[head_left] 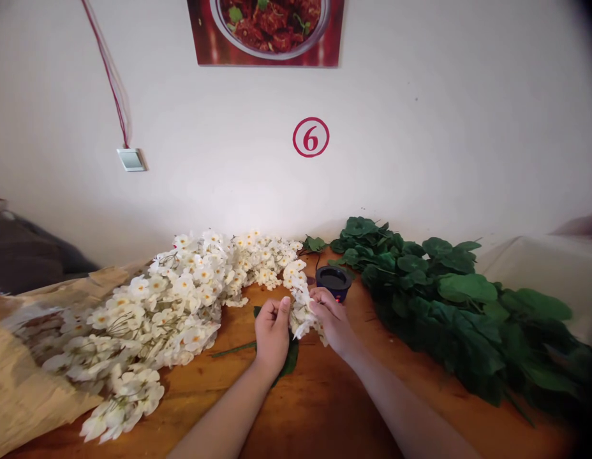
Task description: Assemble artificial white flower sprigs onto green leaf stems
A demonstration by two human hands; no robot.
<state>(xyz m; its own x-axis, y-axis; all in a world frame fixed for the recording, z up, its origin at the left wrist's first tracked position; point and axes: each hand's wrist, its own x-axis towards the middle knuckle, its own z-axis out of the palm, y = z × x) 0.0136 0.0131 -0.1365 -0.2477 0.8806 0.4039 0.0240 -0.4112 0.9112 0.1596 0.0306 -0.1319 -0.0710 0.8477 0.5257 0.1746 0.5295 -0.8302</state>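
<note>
A small spray of white artificial flowers [302, 312] is between my two hands over the wooden table. My left hand [272, 328] is closed with the thumb up; its curled fingers hide what they grip, and a green leaf [290, 360] and a thin green stem [233, 349] show on either side of it. With fingers pinched, my right hand [330, 315] holds the white flower spray from the right. Just behind my right hand stands a small dark round pot [333, 280] with a red light on its front.
White artificial flowers [181, 293] lie heaped on the left, partly in brown wrapping paper [32, 389]. Green artificial leaves [434, 306] are piled along the right. A wall rises behind the wooden table [315, 414], with a switch [132, 159] on it.
</note>
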